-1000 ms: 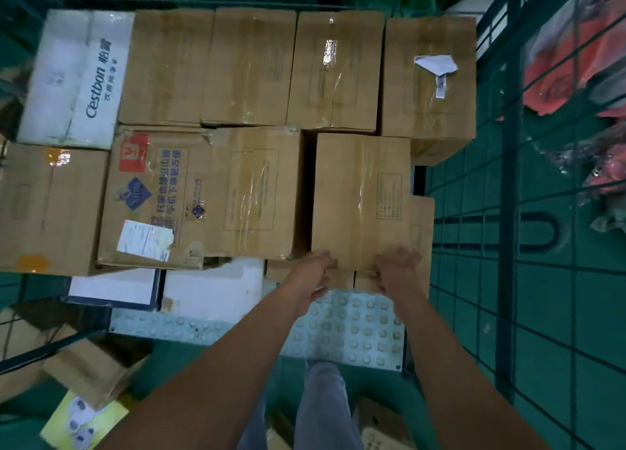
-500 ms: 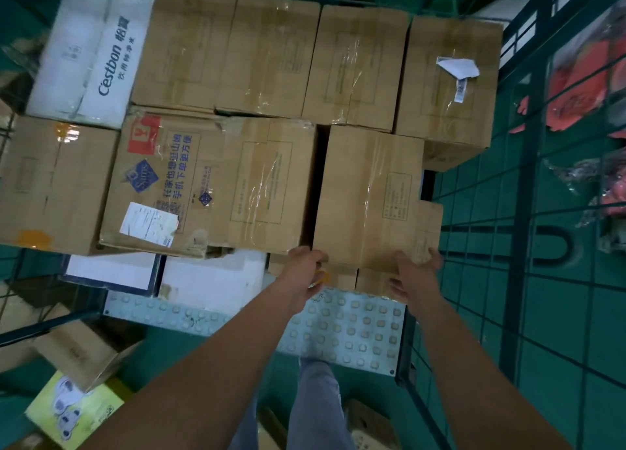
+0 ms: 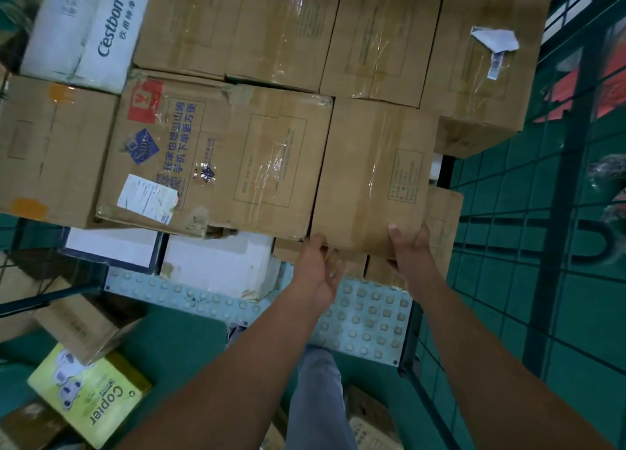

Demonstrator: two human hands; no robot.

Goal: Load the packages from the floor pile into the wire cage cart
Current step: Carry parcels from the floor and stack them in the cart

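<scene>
Seating is the job in hand: the box lies on the top layer inside the cart, between the printed carton on its left and the green mesh wall on its right, with its near end overhanging lower boxes. To do this well, I judge the box should go straight back until its far end meets the rear row, kept snug beside the printed carton so no gap opens. Both hands should push evenly, or the box may twist toward the mesh. Fingers should stay clear of the seam where the two cartons meet.

The right hand grips the near right corner, thumb on top and fingers curled under the edge, wrist bent up from an outstretched forearm. The left hand sits at the near left corner; its fingers look curled under the bottom edge, though how firmly they hold I cannot tell. More packages, among them a yellow copier-paper box, lie on the floor at lower left, yet to be loaded.
</scene>
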